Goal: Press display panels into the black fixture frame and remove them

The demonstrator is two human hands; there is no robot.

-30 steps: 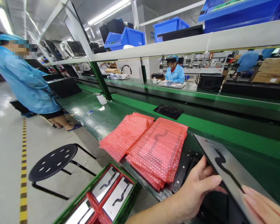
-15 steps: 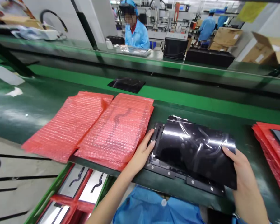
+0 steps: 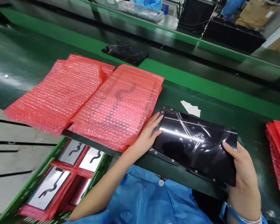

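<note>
A glossy black panel [image 3: 196, 146] lies on a black fixture plate [image 3: 164, 155] on the dark green bench. My left hand [image 3: 149, 135] grips the panel's left edge, fingers pressed together beside the red bubble-wrap bags. My right hand [image 3: 241, 168] holds the panel's right end, thumb on top and fingers underneath. Thin film on the panel's surface catches the light. A stack of red bubble-wrap bags [image 3: 121, 105] sits just left of the panel, one showing a dark S-shaped mark through it.
A second pile of red bags [image 3: 56, 90] lies further left, and more red bags [image 3: 277, 149] at the right edge. A green crate [image 3: 23, 189] with silver plates stands on the floor. A white scrap [image 3: 191, 109] and another black panel [image 3: 124, 53] lie on the green conveyor.
The view swung from the aisle down onto the bench. The plate I held tilted up now lies flat, black side up, on the fixture, a hand at each end.
</note>
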